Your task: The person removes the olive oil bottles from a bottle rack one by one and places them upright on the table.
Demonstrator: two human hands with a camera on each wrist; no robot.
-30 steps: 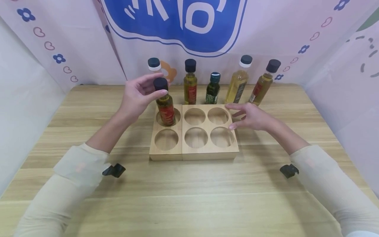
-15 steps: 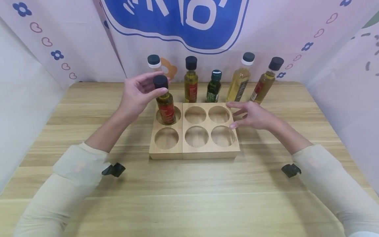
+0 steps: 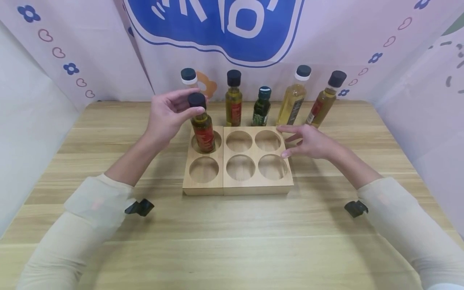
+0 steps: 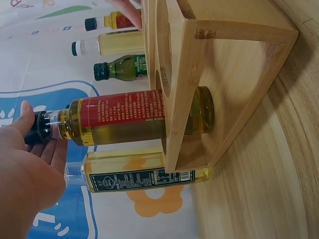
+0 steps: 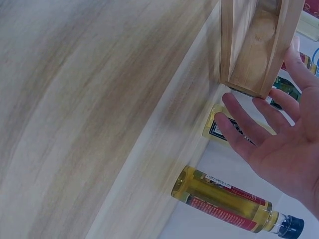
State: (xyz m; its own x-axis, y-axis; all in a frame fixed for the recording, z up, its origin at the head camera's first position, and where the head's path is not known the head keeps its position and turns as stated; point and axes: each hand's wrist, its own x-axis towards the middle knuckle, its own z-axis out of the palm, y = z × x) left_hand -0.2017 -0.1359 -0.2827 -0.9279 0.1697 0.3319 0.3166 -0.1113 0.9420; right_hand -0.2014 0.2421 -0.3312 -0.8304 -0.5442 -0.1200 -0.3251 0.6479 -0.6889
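An oil bottle point(image 3: 204, 133) with a red label and black cap stands, slightly tilted, in the back-left hole of a wooden bottle rack point(image 3: 221, 158). My left hand point(image 3: 167, 117) holds it by the cap, thumb in front and fingers behind. The left wrist view shows the base of this oil bottle point(image 4: 203, 110) down inside the rack. At the rack's right side, my right hand point(image 3: 308, 141) touches its edge with thumb and forefinger. In the right wrist view, the fingers of the right hand point(image 5: 279, 134) are spread and loosely bent, holding no bottle.
Behind the rack stand another red-label bottle point(image 3: 233, 100), a small dark green bottle point(image 3: 261, 108), a pale oil bottle point(image 3: 291, 102) and a red-label bottle point(image 3: 322, 104). A white-collared bottle point(image 3: 189, 77) is partly hidden behind my left hand. A printed curtain point(image 3: 163, 68) hangs behind the table.
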